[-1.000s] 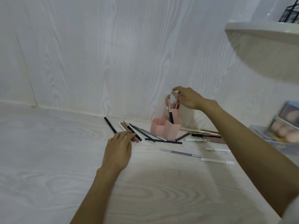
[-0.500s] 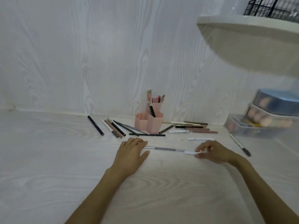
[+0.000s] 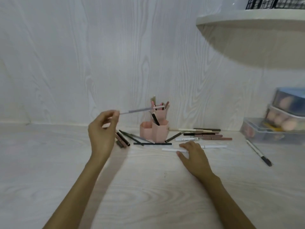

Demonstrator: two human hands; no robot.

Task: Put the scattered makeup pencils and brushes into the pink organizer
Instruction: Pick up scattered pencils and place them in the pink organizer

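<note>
Organizer: pink organizer (image 3: 154, 131) stands on the counter (image 3: 49, 171) near the wall, with hexagonal compartments; the tall rear one is crowded with pencils and brushes, a front one holds a single dark pencil leaning out, and the left front one looks empty.
Pencil in hand: grey pencil (image 3: 137, 111) is held nearly level in the air, its far end over the rear compartment's rim, not yet dropped in.
Left grip: left hand (image 3: 103, 129) is raised, thumb and fingertips pinching the near end of the grey pencil.
Right grip: right hand (image 3: 193, 155) lies low on the counter with fingers relaxed over a white pencil (image 3: 173, 150), touching it; whether it has hold of it I cannot tell.
Left cluster: dark and brown pencils (image 3: 123, 139) lie fanned just beside the organizer's left side.
Right cluster: brown, black and white pencils (image 3: 206, 135) lie piled to the organizer's right, and a black pencil (image 3: 152, 143) lies across its front.
Stray: black-tipped pencil (image 3: 258, 152) lies well apart on the right, near a clear box (image 3: 270, 129).
Progress: judged early to middling; several pieces are stowed, but well over a dozen appear to remain loose on the counter.
</note>
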